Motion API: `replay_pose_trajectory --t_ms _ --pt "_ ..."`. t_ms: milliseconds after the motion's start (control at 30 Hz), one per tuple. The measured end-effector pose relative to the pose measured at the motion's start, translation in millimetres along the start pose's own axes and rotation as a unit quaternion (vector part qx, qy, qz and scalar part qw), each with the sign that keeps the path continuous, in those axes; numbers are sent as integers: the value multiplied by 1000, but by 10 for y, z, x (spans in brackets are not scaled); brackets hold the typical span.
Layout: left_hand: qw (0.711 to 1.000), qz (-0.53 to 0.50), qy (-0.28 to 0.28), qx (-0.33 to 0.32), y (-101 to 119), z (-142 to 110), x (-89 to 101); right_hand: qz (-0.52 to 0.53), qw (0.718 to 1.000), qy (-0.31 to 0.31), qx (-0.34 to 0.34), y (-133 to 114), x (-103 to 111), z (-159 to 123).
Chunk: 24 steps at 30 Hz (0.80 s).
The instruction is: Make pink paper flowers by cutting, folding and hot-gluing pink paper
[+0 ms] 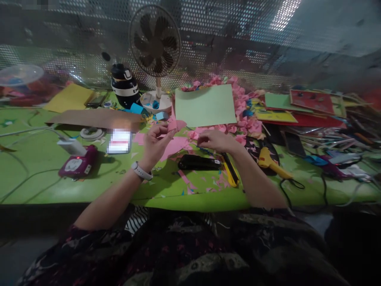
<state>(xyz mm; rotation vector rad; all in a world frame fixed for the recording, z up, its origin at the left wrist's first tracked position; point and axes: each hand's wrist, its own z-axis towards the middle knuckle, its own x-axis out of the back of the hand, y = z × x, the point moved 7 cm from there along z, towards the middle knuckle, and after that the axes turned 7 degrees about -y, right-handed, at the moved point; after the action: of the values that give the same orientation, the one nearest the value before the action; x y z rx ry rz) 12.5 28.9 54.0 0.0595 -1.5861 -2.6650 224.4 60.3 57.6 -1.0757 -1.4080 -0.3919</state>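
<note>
My left hand [156, 143], with a pale band on its wrist, pinches a piece of pink paper [176, 126] between thumb and fingers. More pink paper [175, 146] lies flat on the green table beneath it. To the right, my right hand [216, 141] hovers low over the table with its fingers curled down; what they hold, if anything, is too small to make out. Just below the right hand lie a black stapler [200, 162] and a yellow-and-black utility knife [230, 171]. Pink paper scraps [187, 180] are scattered near the stapler.
Behind my hands a pale green sheet [205, 105] leans on a heap of pink paper pieces [239, 95]. A fan [154, 41] and black bottle [125, 87] stand at the back. A yellow glue gun [272, 163] lies right; a phone [119, 141] and purple power socket [79, 163] lie left.
</note>
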Motion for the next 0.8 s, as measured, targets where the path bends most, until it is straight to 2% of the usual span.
replay_pose_trajectory --t_ms 133,300,400,533,633,800 --pt "1000 -7 -4 1 -27 -2 -1 -12 999 -30 -10 -56 -86 15" --pt "1000 7 -11 -5 -58 -11 -17 -82 993 -82 -32 -120 -241 64" --pt "1000 14 -10 -6 -59 -17 -30 -98 991 -86 -43 -108 -285 89" --pt "1000 26 7 -15 -46 -12 -13 -71 992 -90 -44 -63 -308 110" --pt "999 6 22 47 -136 -23 14 -32 998 -34 -34 -65 -219 102" --pt "966 -102 -68 227 -346 -147 -159 46 987 128 81 -318 -12 -12"
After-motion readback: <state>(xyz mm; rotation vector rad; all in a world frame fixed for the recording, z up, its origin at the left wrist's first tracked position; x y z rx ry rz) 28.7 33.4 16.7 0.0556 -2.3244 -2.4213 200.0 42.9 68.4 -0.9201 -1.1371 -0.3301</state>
